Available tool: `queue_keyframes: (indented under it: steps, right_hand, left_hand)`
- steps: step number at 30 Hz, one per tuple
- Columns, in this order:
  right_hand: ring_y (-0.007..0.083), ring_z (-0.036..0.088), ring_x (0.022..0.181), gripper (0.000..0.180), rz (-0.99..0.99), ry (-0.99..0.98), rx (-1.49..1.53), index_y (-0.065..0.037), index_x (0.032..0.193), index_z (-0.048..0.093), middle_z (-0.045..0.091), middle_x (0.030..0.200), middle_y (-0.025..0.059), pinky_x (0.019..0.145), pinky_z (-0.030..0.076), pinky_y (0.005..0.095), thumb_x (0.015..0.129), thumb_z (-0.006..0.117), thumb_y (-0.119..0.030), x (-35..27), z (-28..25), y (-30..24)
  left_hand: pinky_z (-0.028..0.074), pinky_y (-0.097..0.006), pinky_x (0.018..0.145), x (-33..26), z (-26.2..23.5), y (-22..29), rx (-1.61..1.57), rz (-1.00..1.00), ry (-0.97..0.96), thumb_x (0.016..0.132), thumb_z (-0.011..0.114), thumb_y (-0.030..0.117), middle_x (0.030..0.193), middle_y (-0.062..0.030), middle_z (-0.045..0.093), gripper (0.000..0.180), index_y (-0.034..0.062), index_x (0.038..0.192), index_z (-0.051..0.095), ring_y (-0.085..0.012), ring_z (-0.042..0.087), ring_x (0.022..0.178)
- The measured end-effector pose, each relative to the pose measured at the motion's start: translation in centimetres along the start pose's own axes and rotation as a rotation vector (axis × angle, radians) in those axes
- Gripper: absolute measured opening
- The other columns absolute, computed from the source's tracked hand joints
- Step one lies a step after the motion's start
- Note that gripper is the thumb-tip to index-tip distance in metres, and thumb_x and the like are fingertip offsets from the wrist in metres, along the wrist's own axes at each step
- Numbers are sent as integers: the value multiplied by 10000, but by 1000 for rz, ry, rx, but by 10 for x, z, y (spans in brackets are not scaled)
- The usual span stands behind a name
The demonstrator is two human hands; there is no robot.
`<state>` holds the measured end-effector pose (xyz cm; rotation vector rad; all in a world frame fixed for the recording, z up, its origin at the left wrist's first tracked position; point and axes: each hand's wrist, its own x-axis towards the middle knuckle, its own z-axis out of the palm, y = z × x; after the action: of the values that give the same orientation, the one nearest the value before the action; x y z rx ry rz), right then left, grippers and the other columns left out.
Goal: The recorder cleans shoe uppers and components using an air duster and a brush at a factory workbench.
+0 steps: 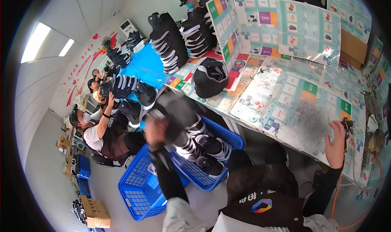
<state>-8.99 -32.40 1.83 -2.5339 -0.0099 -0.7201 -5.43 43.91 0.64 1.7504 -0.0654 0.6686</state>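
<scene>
Seems partway — shoe uppers [168,49] stacked at 11 o'clock, others in blue basket [230,136] at 5; left hand [157,130] blurred, grip unclear — right hand [334,146], fingers apart

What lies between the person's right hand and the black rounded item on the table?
In the head view, printed table covering, with a dark grey smudge nearer the right hand and a red sheet by the black rounded item.

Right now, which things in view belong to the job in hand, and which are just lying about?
In the job, it seems:
left hand, at a blurred dark item
right hand, beside a metal tool
shoes in a blue basket

Apparently lying about:
cardboard box, lower left
fan, upper left
</scene>
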Motion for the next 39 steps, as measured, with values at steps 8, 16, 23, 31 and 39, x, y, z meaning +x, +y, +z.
queue_keyframes:
  steps: [8,16,23,31,39]
  right_hand:
    - [391,531,1303,337,9,27,64,-9,1217,629,571,1351,170,1095,437,409,883,649,34,-17,-16,-36]
    - [390,538,1291,289,3,-71,189,-16,1160,650,573,1317,161,1069,457,419,877,657,45,-29,-24,-47]
    - [380,560,1268,274,14,-82,244,-23,1140,665,583,1310,152,1040,480,406,874,666,46,-38,-22,-42]
    - [377,576,1258,478,-268,-21,461,-55,1272,649,587,1337,159,1059,481,419,810,751,11,2,-9,-103]
    - [406,529,1367,785,-536,-18,345,-195,1553,499,453,1581,200,1107,469,460,814,748,-104,37,33,-177]
  left_hand:
    - [469,-253,942,251,123,163,405,-27,-308,1071,586,348,1203,-72,741,463,40,1418,580,-150,665,1161]
    - [466,-488,958,133,322,66,1474,656,-565,668,922,392,1061,-117,661,545,83,1076,735,-328,600,1112]
    - [444,-493,826,151,270,77,1153,886,-238,822,757,125,967,-82,636,226,138,1040,699,-346,641,941]
    - [473,-298,803,87,241,301,771,707,-248,952,713,34,883,-83,560,172,6,1041,568,-169,543,836]
    - [502,-326,856,20,317,266,355,349,-853,928,758,93,988,-118,651,251,-20,1083,595,-221,626,914]
